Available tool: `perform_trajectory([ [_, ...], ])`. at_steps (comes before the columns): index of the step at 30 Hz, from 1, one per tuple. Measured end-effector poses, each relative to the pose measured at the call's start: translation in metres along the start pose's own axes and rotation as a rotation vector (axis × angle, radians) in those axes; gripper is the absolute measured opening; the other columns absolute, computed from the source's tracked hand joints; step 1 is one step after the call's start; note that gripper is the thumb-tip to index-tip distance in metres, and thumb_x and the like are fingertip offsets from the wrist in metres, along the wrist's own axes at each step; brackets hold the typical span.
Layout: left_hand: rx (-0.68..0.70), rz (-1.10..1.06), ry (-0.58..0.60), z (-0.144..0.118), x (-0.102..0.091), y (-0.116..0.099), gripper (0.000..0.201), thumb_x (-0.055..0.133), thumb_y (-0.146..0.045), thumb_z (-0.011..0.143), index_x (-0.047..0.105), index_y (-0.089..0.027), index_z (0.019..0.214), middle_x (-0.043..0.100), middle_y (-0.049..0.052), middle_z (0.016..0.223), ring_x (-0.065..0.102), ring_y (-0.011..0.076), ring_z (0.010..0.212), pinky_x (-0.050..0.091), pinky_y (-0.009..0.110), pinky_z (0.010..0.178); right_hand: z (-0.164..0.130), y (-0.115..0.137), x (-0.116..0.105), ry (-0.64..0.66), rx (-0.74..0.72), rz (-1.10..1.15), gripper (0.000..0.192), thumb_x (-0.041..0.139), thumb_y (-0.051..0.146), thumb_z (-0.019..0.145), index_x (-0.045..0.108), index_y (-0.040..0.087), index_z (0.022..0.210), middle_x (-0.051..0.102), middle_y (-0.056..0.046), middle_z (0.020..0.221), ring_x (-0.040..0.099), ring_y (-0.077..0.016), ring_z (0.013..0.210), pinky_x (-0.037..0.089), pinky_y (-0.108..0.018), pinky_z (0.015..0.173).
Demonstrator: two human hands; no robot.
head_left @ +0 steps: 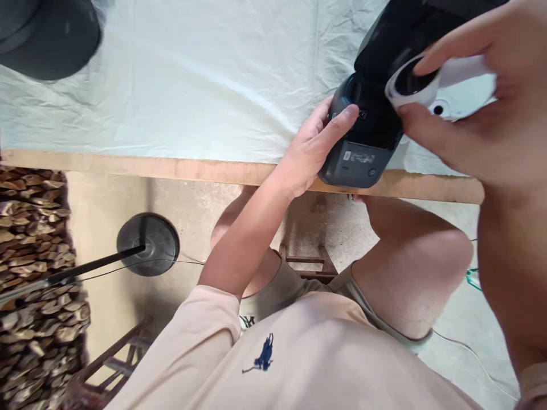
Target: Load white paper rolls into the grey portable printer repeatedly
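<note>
Person sitting at a table edge (179, 168), seen from above; pale cloth (205, 74) covering the top, bare wooden strip showing along the near side.

Left hand (308, 149) is pressing against the left side of a dark grey device (363, 145), fingers stretched flat along its casing, thumb hidden behind. Not wrapped around it; just bracing, fingers held together.

The device is sitting at the near edge of the table, right of centre, its lower end with a small label facing the person. Its upper part is running up and out of the frame, black and glossy.

Right hand (474, 114) is coming in large from the right, thumb and forefinger pinched on a white ring-shaped piece (421, 85) held against the front of the device. Whether that piece is attached or loose is hard to say from here.

A dark rounded object (47, 34) is lying on the cloth at the far left corner. Below the table: stacked firewood (34, 256) at left, a round black stand base (149, 244) with a pole on the concrete floor.
</note>
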State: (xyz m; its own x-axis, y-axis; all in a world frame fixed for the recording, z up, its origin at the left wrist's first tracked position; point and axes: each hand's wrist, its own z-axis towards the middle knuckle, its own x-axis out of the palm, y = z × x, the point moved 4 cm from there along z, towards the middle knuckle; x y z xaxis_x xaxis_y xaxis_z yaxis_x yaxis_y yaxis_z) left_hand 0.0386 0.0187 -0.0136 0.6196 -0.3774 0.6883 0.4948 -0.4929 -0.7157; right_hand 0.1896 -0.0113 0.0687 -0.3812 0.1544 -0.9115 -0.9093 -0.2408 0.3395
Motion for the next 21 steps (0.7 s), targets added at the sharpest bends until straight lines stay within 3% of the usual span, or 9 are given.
perform_trajectory([
  [3,-0.008,-0.015,-0.016,0.0,0.001,0.0,0.013,0.053,-0.021,0.094,0.065,-0.019,0.098,0.065,0.001,0.09,0.064,0.0174,0.117,0.054,0.021,0.094,0.005,0.003,0.008,0.104,0.071,-0.22,0.045,0.053,0.043,0.085,0.049,0.03,0.127,0.067,0.002,0.106,0.064,-0.0205,0.108,0.046,-0.048,0.1],
  [5,-0.002,-0.019,-0.016,-0.001,0.001,0.0,0.013,0.053,-0.02,0.094,0.065,-0.018,0.098,0.064,0.0,0.089,0.064,0.0174,0.119,0.054,0.017,0.089,0.009,0.004,0.016,0.179,0.127,-0.322,0.043,0.057,0.041,0.082,0.052,0.028,0.122,0.067,-0.002,0.098,0.065,-0.0257,0.106,0.046,-0.054,0.102],
  [8,-0.012,-0.085,-0.023,0.0,0.002,-0.002,0.012,0.058,-0.018,0.091,0.068,-0.017,0.097,0.063,-0.002,0.082,0.064,0.0171,0.119,0.053,0.011,0.082,0.011,0.006,0.024,0.262,0.136,-0.36,0.034,0.055,0.038,0.081,0.059,0.027,0.113,0.065,-0.005,0.098,0.065,-0.0277,0.107,0.051,-0.049,0.092],
  [11,-0.078,-0.344,-0.124,0.001,-0.001,0.0,0.042,0.032,-0.014,0.094,0.071,-0.002,0.106,0.064,0.0,0.094,0.058,0.0216,0.127,0.049,0.017,0.086,0.004,0.008,0.021,0.102,0.059,-0.238,0.035,0.047,0.039,0.086,0.059,0.028,0.118,0.065,-0.004,0.114,0.065,-0.0207,0.108,0.051,-0.036,0.081],
  [13,-0.062,-0.359,-0.144,0.002,-0.002,0.0,0.051,0.023,-0.013,0.093,0.069,-0.001,0.112,0.064,0.001,0.105,0.053,0.0245,0.131,0.048,0.019,0.084,-0.005,0.011,0.016,-0.098,-0.031,-0.153,0.032,0.045,0.039,0.088,0.06,0.026,0.113,0.069,-0.002,0.102,0.068,-0.0167,0.098,0.052,-0.034,0.08],
  [15,0.0,-0.215,-0.092,0.002,-0.002,-0.002,0.038,0.038,-0.022,0.096,0.07,-0.009,0.112,0.068,0.002,0.109,0.053,0.0255,0.134,0.052,0.02,0.088,-0.017,0.015,0.017,-0.226,-0.129,-0.101,0.024,0.046,0.037,0.088,0.062,0.025,0.102,0.07,0.002,0.089,0.07,-0.0153,0.092,0.054,-0.035,0.083],
  [18,0.029,-0.075,-0.03,0.0,-0.004,-0.003,0.021,0.055,-0.028,0.093,0.067,-0.019,0.107,0.071,0.002,0.109,0.06,0.0239,0.129,0.057,0.026,0.095,-0.03,0.02,0.025,-0.255,-0.225,-0.031,0.016,0.051,0.033,0.086,0.062,0.024,0.091,0.072,0.006,0.092,0.07,-0.019,0.105,0.055,-0.042,0.09],
  [21,-0.002,0.017,-0.019,-0.002,-0.007,-0.003,0.035,0.062,-0.015,0.085,0.061,-0.027,0.118,0.071,0.001,0.114,0.064,0.0224,0.121,0.056,0.03,0.099,-0.037,0.024,0.028,-0.259,-0.243,0.09,0.023,0.056,0.038,0.083,0.065,0.025,0.099,0.071,0.003,0.105,0.065,-0.0236,0.117,0.053,-0.049,0.101],
])
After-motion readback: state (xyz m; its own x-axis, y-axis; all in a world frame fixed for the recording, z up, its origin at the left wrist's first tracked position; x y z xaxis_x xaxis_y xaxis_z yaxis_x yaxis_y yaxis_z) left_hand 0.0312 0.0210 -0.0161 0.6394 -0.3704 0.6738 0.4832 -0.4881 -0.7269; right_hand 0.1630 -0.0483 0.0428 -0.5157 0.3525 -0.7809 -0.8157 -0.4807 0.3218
